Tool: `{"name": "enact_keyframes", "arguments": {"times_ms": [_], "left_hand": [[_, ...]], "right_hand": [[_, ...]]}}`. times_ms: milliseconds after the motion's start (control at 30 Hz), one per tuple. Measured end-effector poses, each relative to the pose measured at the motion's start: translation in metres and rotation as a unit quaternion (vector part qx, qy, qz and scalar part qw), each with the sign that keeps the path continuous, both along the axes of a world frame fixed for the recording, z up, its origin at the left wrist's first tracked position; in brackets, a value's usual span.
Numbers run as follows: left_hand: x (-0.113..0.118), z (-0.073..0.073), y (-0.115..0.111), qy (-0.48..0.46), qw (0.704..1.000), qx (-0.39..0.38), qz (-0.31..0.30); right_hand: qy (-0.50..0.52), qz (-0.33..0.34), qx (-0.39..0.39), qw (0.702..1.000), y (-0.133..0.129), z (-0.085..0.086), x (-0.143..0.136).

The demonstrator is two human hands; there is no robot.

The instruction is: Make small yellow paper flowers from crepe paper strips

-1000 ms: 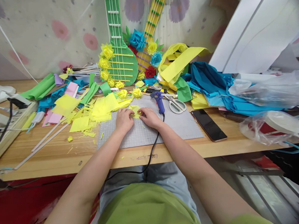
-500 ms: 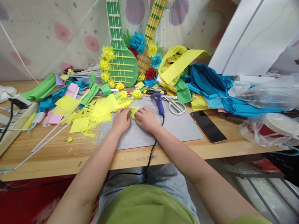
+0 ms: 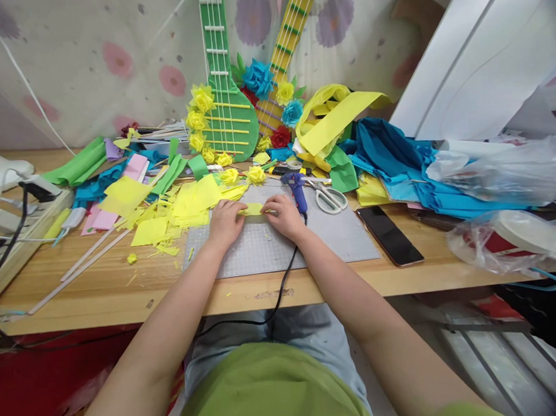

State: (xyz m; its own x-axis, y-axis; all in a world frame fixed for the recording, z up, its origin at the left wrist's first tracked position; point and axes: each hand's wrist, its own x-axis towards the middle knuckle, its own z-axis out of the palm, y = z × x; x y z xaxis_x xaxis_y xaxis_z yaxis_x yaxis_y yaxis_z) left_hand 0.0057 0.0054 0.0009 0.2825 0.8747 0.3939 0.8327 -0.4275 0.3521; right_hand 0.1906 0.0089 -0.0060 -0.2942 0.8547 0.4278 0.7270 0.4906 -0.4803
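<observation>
Light bright and even over the table (image 3: 109, 297); source lay outside the frame. Shadows soft, faint beneath both hands (image 3: 227, 222) (image 3: 282, 218). White panel (image 3: 466, 52), upper right, was among the palest patches; extreme top right corner fell dark. Glints on the clear plastic (image 3: 530, 164) at right. Red area (image 3: 44, 388), lower left, sat dim under the table edge. Yellow paper strip (image 3: 252, 209) at centre read pale, fine detail lost. Wide-angle stretch pulled the forearms (image 3: 172, 327) long toward the lower corners; right margin smeared, soft.
</observation>
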Motion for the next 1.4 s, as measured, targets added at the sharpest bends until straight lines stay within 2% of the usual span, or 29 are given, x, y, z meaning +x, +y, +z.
{"name": "enact_keyframes", "arguments": {"times_ms": [300,667,933,1400], "left_hand": [[-0.006,-0.003,0.000,0.019,0.999,-0.045,-0.011],[-0.001,-0.004,-0.001,-0.059,0.994,-0.072,0.064],[0.006,-0.004,0.002,-0.079,0.986,-0.108,0.103],[0.012,-0.002,-0.002,-0.045,0.988,-0.077,0.126]], "right_hand": [[0.002,0.009,-0.077,0.997,0.001,-0.002,0.001],[0.061,-0.068,-0.141,0.986,-0.002,-0.002,-0.011],[0.048,-0.124,-0.143,0.981,0.000,-0.007,-0.020],[0.010,-0.134,-0.120,0.984,-0.001,-0.008,-0.025]]}}
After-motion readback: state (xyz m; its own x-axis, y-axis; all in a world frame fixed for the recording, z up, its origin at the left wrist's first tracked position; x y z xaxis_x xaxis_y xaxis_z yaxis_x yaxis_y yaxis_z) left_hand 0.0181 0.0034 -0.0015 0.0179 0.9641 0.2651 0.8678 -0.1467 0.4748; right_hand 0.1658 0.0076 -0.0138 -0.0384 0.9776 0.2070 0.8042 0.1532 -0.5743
